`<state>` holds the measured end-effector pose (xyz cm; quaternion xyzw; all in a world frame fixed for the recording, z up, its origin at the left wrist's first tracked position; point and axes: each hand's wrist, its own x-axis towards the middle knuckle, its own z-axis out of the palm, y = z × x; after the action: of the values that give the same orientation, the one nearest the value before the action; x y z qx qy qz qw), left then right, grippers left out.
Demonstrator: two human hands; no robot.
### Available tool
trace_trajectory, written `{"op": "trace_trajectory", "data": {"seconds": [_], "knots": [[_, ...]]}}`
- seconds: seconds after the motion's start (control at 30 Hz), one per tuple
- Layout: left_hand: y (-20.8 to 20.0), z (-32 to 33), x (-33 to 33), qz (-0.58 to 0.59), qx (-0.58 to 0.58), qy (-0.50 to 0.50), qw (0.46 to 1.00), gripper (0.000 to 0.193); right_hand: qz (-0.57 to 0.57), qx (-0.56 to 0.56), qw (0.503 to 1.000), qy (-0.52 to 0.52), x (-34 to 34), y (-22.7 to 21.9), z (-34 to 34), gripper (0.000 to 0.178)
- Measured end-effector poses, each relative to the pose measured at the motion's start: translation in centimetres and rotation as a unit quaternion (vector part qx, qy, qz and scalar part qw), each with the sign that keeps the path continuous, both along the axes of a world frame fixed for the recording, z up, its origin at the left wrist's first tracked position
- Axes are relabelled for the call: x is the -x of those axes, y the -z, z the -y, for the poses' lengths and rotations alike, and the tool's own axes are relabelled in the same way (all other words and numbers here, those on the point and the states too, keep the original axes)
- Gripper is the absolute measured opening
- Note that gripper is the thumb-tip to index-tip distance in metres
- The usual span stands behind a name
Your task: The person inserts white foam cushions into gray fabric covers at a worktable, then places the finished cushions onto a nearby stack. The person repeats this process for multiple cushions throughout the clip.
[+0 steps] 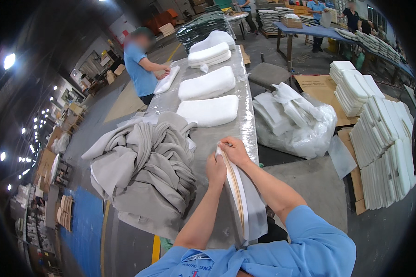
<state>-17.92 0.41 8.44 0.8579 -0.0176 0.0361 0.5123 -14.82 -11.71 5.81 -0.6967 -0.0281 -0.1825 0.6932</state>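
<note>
In the head view, the left hand [216,170] and right hand [234,151] both have fingers curled snug on the far end of a layered pad [240,198], over the table's [205,143] near end. Probably light, squishy outside, stiffer inside, so pinching its edges makes sense.

Dark-blue capital lettering [199,266] stands on the chest of the wearer's light-blue fabric shirt [305,242], beside a small emblem [195,273]; dark print [320,85] crosses a flat brown cardboard sheet [321,98].
</note>
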Motion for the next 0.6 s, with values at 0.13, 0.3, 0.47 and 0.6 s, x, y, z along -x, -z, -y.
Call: {"op": "trace_trajectory", "data": {"seconds": [0.13, 0.3, 0.47, 0.6], "knots": [[0.2, 0.5, -1.0, -0.001, -0.048, -0.044, 0.998, 0.041, -0.006, 0.075, 0.997, -0.02, -1.6, 0.7, 0.7, 0.023], [2.0, 0.1, -3.7, -0.03, -0.049, -0.072, 0.996, 0.043, -0.076, 0.165, 0.979, -0.093, -3.3, -0.3, 1.6, 0.027], [2.6, 0.7, -6.2, -0.094, -0.036, -0.09, 0.991, 0.04, -0.068, 0.178, 0.982, -0.013, -3.5, 0.5, 1.3, 0.025], [3.1, 2.7, -6.0, 0.001, -0.101, -0.155, 0.983, 0.035, -0.027, 0.149, 0.986, 0.072, -2.9, 2.0, 0.2, 0.022]]}}
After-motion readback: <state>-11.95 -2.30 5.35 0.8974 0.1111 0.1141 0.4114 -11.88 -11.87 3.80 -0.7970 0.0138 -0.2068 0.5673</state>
